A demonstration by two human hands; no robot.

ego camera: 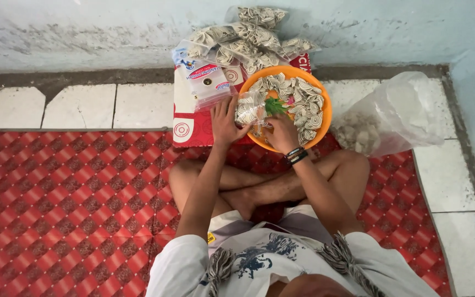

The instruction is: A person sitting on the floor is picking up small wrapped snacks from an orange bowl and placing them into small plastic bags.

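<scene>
Nearest the round orange plastic bowl (pixel 325 118), the right hand (pixel 282 132) is closed on a green scoop inside it; the left hand (pixel 224 124), just left of the bowl, grips a small clear plastic bag (pixel 248 108) of pale spiral crackers at its rim. Filling goes best with the bag mouth held wide over the bowl. Beyond the bowl lie filled clear packets (pixel 248 38).

**White shirt, banded wrist**

The person wears a white short-sleeved shirt (pixel 259 258) with a dark blue print and grey tassels, plus pale shorts (pixel 298 223). Dark bracelets (pixel 296 155) ring the right wrist. Legs and forearms are bare.
</scene>
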